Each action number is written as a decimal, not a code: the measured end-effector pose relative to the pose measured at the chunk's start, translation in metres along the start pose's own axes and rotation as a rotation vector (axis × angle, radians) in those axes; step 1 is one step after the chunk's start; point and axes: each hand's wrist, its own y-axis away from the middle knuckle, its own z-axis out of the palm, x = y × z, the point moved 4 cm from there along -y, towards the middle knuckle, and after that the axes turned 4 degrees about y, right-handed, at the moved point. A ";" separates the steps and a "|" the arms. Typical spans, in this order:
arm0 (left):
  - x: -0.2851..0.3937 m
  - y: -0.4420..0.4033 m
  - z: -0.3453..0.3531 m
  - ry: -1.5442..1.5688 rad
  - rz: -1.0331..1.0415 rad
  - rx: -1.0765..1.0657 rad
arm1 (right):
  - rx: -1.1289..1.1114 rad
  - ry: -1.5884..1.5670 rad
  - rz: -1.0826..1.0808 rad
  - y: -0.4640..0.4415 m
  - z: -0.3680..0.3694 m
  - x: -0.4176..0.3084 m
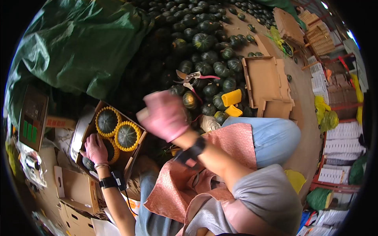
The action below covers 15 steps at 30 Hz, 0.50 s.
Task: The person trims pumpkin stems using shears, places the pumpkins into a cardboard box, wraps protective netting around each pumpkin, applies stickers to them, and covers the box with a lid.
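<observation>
Downward the left hand (95, 149) reaches, fingers bent over netted squashes (127, 136) inside the carton (134, 161), grip unclear, while the right hand (165, 116) hovers blurred beside it, finger opening impossible to tell.

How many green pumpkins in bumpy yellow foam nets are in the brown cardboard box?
3: the upper pumpkin, the rightmost pumpkin, and the lower pumpkin, partly hidden by the pink-gloved left hand. More may be hidden there.
</observation>
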 end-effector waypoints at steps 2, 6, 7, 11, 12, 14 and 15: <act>0.009 0.004 -0.013 0.013 0.031 0.209 | -0.078 0.655 0.310 0.017 -0.054 0.099; 0.032 0.026 -0.047 0.319 0.240 0.419 | -0.742 0.845 0.870 0.070 -0.115 0.262; 0.042 0.036 -0.060 0.405 0.323 0.457 | -0.695 0.789 0.740 0.081 -0.115 0.284; 0.072 0.070 -0.076 0.982 0.204 -0.258 | -0.571 -0.038 0.258 0.028 -0.058 0.149; 0.086 0.072 -0.084 1.035 0.235 -0.535 | -0.570 -0.362 0.239 0.024 -0.035 0.088; 0.107 0.082 -0.092 1.332 0.242 -0.533 | -0.835 -0.654 0.049 0.035 0.002 0.000; 0.107 0.083 -0.090 1.343 0.141 -0.381 | -0.863 -0.910 0.227 0.040 0.015 -0.033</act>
